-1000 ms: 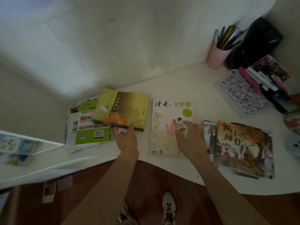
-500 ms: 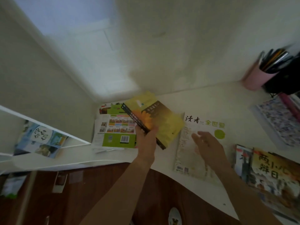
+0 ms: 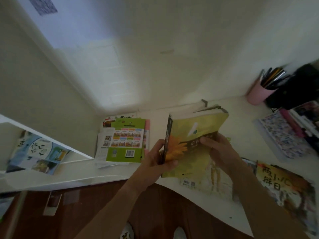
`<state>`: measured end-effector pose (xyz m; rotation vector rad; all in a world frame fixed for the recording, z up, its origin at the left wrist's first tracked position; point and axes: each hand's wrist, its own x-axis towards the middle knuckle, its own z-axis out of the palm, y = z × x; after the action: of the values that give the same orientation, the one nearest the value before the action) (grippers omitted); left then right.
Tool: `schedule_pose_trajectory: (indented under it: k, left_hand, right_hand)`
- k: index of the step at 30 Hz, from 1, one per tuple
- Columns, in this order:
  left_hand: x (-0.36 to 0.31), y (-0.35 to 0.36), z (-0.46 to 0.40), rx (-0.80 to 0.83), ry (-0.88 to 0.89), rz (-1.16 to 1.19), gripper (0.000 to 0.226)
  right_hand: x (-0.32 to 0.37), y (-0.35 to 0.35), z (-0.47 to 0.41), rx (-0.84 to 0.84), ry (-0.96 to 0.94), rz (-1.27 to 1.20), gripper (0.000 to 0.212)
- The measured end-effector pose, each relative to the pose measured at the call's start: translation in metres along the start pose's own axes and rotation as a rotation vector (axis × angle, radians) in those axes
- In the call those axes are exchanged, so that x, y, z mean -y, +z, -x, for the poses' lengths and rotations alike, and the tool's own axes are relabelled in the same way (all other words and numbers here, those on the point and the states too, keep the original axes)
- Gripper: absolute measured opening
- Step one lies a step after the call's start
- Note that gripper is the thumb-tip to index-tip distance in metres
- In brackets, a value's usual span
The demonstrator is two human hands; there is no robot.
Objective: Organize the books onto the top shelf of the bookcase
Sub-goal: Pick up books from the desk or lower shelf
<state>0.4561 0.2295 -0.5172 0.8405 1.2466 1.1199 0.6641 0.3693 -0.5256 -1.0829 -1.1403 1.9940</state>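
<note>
A: What was the biggest thing there?

B: The white surface (image 3: 198,107). It ran from the left wall to the right edge. A white shelf (image 3: 51,149) stood at its left end, and a blue picture book (image 3: 34,152) lay in it.

A: Where were the books?

B: An orange picture book (image 3: 283,183) lay near the front right edge. A pale magazine (image 3: 207,180) lay just beside it, at the front edge. A pile of green books (image 3: 126,142) sat in the back left corner, near the shelf.

A: And the yellow one?

B: The yellow flower book (image 3: 198,135) was lifted up off the surface, over the pale magazine. It was tilted, with its dark spine to the left.

A: Who held it?

B: Both hands did. The left hand (image 3: 157,161) was closed around the spine at the low corner. The right hand (image 3: 219,149) pressed on the cover, with its fingers (image 3: 207,140) on top.

A: What else was there?

B: A pink cup (image 3: 257,95) full of pens (image 3: 272,76) stood in the back right corner. A black thing (image 3: 300,88) sat just beside it, too blurry to tell.
</note>
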Motion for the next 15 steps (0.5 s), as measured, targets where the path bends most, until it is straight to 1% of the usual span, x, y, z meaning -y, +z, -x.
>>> schedule_pose_trajectory:
  k: [1, 2, 3, 4, 6, 7, 9, 10, 12, 15]
  left_hand:
    - [0.002, 0.002, -0.002, 0.021, 0.0, 0.001, 0.045]
    - [0.003, 0.005, -0.005, 0.045, 0.005, 0.002, 0.046]
    - [0.004, 0.009, -0.011, 0.057, 0.009, -0.012, 0.047]
    - [0.005, 0.014, -0.019, 0.069, 0.016, -0.039, 0.048]
    - [0.008, 0.025, -0.036, 0.072, 0.036, -0.099, 0.048]
    - [0.013, 0.031, -0.044, 0.072, 0.034, -0.112, 0.049]
    - [0.024, 0.041, -0.054, 0.051, 0.004, -0.101, 0.055]
    - [0.032, 0.045, -0.056, 0.042, -0.012, -0.097, 0.055]
    - [0.044, 0.053, -0.056, 0.007, -0.06, -0.054, 0.05]
    - [0.055, 0.06, -0.062, -0.059, -0.074, 0.013, 0.052]
  right_hand:
    - [0.003, -0.006, 0.007, -0.004, -0.02, 0.02, 0.094]
    - [0.005, -0.014, 0.014, -0.04, -0.061, 0.035, 0.096]
    - [0.007, -0.021, 0.023, -0.094, -0.11, 0.051, 0.092]
    - [0.009, -0.027, 0.034, -0.149, -0.156, 0.062, 0.082]
    - [0.008, -0.033, 0.057, -0.222, -0.219, 0.111, 0.053]
    - [0.002, -0.035, 0.068, -0.241, -0.223, 0.134, 0.048]
    - [-0.012, -0.038, 0.084, -0.31, -0.197, 0.168, 0.052]
    - [-0.019, -0.04, 0.087, -0.329, -0.19, 0.178, 0.056]
    - [-0.032, -0.046, 0.089, -0.326, -0.189, 0.186, 0.061]
    - [-0.041, -0.053, 0.079, -0.341, -0.167, 0.158, 0.059]
